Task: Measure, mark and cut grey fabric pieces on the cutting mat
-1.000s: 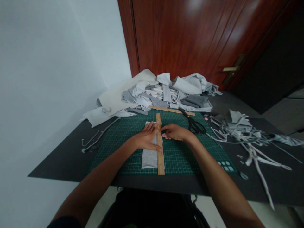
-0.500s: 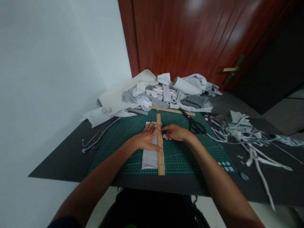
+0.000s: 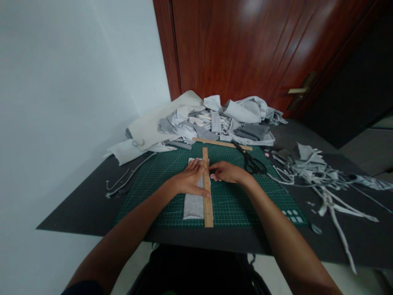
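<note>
- Almost nothing differs from a second ago: both hands, ruler and cloth keep their places.
- My left hand [image 3: 193, 181] lies spread, thumb and fingers apart, on the wooden ruler [image 3: 208, 213] and the grey cloth [image 3: 193, 206] beneath it, towards the desk's near edge.
- My right hand [image 3: 227, 171] is curled beside the ruler, a pink piece [image 3: 213, 176] at its fingers; I cannot tell whether they are clamped on anything.
- The green cutting mat [image 3: 242, 207] reaches almost to the near edge of the black desk [image 3: 80, 213].
- Black scissors [image 3: 255, 166] and a second ruler [image 3: 219, 142] lie towards its far edge, before piled fabric [image 3: 178, 123].
- Offcuts [image 3: 310, 164] heap on the right.
- A reddish-brown door [image 3: 230, 53] meets a white wall [image 3: 76, 61] behind.
</note>
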`<control>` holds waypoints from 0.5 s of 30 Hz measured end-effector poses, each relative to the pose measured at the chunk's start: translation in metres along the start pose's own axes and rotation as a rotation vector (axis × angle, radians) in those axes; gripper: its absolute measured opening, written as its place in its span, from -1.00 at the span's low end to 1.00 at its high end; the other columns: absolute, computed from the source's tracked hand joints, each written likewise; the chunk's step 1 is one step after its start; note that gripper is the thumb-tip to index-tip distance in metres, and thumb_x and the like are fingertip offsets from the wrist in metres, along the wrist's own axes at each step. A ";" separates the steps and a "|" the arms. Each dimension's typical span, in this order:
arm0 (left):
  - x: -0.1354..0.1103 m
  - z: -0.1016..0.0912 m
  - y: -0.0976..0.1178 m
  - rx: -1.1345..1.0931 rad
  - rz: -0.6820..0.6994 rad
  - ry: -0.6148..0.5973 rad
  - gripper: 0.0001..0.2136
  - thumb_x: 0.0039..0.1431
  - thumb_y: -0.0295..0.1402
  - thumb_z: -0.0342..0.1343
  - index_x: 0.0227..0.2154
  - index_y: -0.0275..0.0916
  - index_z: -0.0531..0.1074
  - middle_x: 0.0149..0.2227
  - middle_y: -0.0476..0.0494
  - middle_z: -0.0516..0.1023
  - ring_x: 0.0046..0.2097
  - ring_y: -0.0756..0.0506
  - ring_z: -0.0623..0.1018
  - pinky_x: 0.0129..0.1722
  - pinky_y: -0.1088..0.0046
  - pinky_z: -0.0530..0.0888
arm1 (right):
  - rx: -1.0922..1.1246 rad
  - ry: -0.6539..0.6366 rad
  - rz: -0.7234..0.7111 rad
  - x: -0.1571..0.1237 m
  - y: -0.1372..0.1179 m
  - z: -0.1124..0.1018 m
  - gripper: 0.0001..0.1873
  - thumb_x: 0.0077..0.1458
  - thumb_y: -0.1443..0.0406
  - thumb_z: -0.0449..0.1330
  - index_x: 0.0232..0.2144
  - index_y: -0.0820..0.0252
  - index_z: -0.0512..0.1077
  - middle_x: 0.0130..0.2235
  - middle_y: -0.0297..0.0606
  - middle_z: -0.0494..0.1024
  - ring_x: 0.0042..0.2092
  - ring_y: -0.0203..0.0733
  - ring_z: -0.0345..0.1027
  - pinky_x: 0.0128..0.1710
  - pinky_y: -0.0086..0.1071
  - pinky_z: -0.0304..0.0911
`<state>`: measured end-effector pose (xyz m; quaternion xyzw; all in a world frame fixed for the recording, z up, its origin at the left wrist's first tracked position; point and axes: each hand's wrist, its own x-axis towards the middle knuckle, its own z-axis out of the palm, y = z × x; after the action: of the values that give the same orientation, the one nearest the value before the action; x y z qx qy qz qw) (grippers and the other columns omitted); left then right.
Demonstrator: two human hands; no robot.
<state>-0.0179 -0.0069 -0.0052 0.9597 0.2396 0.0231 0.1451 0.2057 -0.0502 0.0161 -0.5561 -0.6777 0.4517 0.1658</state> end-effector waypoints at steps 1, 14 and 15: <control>0.000 0.000 0.001 0.001 -0.008 -0.007 0.17 0.02 0.37 0.15 0.43 -0.37 -0.19 0.48 -0.66 -0.14 0.50 -0.57 -0.24 0.42 -0.22 -0.07 | 0.003 -0.001 0.002 0.000 0.000 0.000 -0.62 0.10 0.33 0.23 -0.03 0.32 0.60 -0.52 -0.41 0.46 -0.49 -0.31 0.24 -0.47 -0.45 0.12; -0.001 -0.004 0.003 -0.001 -0.014 -0.035 0.20 0.05 0.35 0.15 0.46 -0.38 -0.26 0.50 -0.63 -0.20 0.50 -0.56 -0.29 0.43 -0.16 -0.10 | -0.034 -0.014 -0.014 -0.002 -0.002 -0.001 -0.56 0.14 0.33 0.21 0.06 0.37 0.57 -0.49 -0.39 0.46 -0.48 -0.30 0.23 -0.45 -0.43 0.13; -0.001 -0.004 0.003 -0.002 -0.011 -0.034 0.19 0.05 0.35 0.15 0.46 -0.37 -0.26 0.50 -0.62 -0.20 0.50 -0.56 -0.29 0.43 -0.17 -0.10 | -0.032 -0.014 -0.012 -0.002 -0.002 -0.001 -0.56 0.14 0.33 0.21 0.06 0.36 0.57 -0.50 -0.39 0.46 -0.48 -0.30 0.23 -0.46 -0.43 0.13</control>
<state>-0.0183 -0.0089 -0.0004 0.9584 0.2425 0.0063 0.1505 0.2060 -0.0513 0.0191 -0.5514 -0.6892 0.4438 0.1549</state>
